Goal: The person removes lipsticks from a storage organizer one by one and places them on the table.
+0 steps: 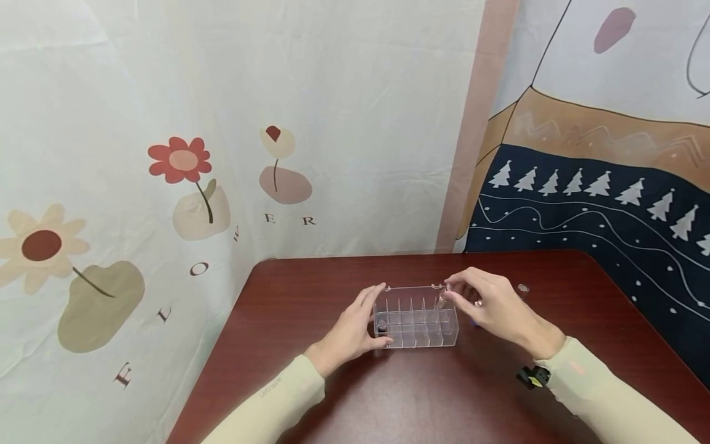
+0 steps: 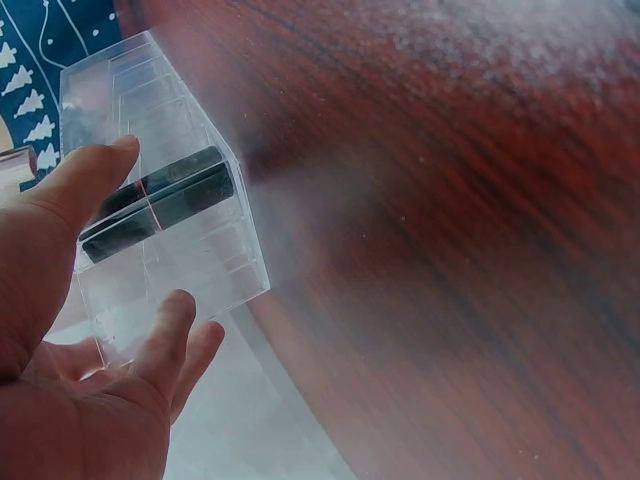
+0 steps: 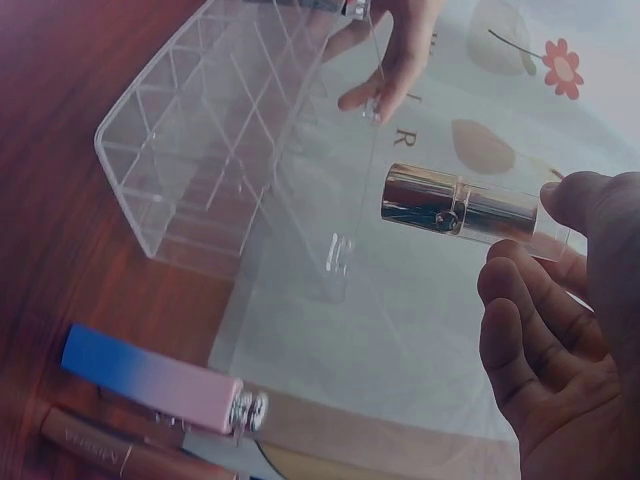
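Observation:
A clear plastic organizer (image 1: 417,322) with several small compartments stands on the dark red table (image 1: 421,394). My left hand (image 1: 373,320) grips its left end, thumb at the front and fingers at the back (image 2: 150,225). A dark lipstick (image 2: 160,200) lies in a left compartment. My right hand (image 1: 452,296) pinches a shiny metallic lipstick tube (image 3: 460,212) just above the organizer's right end (image 3: 200,150), between thumb and curled fingers (image 3: 530,235).
On the table to the right of the organizer lie a blue-to-pink tube (image 3: 150,375) and a brown tube (image 3: 100,450). A small clear object (image 1: 522,288) sits behind my right hand. Patterned cloth walls (image 1: 166,185) close the table's far sides.

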A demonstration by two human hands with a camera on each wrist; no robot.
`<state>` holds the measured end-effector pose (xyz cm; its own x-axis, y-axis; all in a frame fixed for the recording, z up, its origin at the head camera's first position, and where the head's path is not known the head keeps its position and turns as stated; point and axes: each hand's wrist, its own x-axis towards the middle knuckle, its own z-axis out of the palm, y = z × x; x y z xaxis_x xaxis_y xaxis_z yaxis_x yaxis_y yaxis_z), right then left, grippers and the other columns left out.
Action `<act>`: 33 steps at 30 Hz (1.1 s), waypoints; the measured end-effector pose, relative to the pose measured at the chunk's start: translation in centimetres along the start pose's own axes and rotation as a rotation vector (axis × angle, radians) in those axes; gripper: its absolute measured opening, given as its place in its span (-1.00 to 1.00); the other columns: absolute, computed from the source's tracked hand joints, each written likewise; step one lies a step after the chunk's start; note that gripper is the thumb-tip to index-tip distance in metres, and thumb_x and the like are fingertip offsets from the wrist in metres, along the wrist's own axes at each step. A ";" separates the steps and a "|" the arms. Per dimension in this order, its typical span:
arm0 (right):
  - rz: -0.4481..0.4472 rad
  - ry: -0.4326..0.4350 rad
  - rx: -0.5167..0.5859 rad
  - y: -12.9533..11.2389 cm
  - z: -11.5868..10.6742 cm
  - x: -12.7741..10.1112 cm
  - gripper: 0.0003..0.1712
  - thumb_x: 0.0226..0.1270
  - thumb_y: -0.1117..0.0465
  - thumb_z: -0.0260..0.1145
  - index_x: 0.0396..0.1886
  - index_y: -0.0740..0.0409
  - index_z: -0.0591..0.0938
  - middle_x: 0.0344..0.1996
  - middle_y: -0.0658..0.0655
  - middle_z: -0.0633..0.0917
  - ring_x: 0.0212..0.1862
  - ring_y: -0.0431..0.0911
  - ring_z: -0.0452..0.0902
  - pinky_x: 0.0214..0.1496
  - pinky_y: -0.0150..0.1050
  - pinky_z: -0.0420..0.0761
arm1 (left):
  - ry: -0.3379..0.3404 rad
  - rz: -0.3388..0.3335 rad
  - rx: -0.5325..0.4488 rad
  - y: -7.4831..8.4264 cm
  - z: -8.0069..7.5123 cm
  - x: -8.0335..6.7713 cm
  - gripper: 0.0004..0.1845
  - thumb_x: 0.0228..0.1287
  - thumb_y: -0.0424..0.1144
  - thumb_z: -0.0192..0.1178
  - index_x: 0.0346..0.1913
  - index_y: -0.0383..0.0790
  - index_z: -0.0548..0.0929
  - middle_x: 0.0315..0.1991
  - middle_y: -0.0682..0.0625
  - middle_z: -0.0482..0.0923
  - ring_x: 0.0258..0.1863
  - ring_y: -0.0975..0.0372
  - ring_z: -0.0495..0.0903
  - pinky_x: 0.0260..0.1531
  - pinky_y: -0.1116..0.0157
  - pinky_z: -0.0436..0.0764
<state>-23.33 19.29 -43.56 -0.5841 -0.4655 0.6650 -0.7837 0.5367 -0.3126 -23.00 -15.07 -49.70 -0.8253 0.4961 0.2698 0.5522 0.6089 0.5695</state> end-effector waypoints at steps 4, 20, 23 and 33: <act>-0.007 0.020 -0.021 0.4 -0.7 -0.2 -0.52 0.20 0.42 0.80 0.07 0.10 0.83 -0.26 -0.14 0.78 -0.31 -0.38 0.59 -0.31 -0.53 0.71 | -0.003 -0.003 -0.003 0.1 -0.1 0.0 0.27 0.23 -0.31 0.81 0.86 -0.24 0.19 0.75 -0.26 0.34 0.13 -0.09 0.96 0.28 0.11 0.96; 0.057 0.072 -0.147 1.7 -3.4 -1.7 -0.51 0.14 0.42 0.83 0.04 0.13 0.85 -0.23 -0.06 0.85 -0.32 -0.37 0.61 -0.30 -0.58 0.68 | -0.003 -0.006 0.001 -0.1 0.0 0.0 0.28 0.23 -0.29 0.81 0.87 -0.23 0.18 0.76 -0.25 0.34 0.09 -0.09 0.97 0.30 0.07 0.95; 0.075 0.082 -0.159 2.1 -3.7 -2.0 -0.52 0.14 0.42 0.82 0.04 0.12 0.85 -0.25 -0.08 0.84 -0.34 -0.36 0.60 -0.31 -0.60 0.65 | -0.005 -0.013 -0.003 -0.1 0.0 0.0 0.28 0.24 -0.29 0.81 0.87 -0.21 0.17 0.77 -0.24 0.33 0.09 -0.09 0.98 0.32 0.06 0.94; 0.068 0.110 -0.185 3.3 -4.9 -2.8 -0.46 0.03 0.49 0.83 0.04 0.19 0.85 -0.30 -0.05 0.82 -0.37 -0.31 0.59 -0.33 -0.60 0.65 | 0.000 -0.012 -0.009 -0.1 0.1 0.0 0.28 0.23 -0.30 0.81 0.87 -0.20 0.18 0.77 -0.23 0.33 0.11 -0.07 0.97 0.29 0.11 0.95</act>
<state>-23.25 25.80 -43.16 -0.5999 -0.3493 0.7198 -0.6851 0.6890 -0.2366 -23.04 -15.15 -49.84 -0.8321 0.4885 0.2627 0.5408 0.6094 0.5798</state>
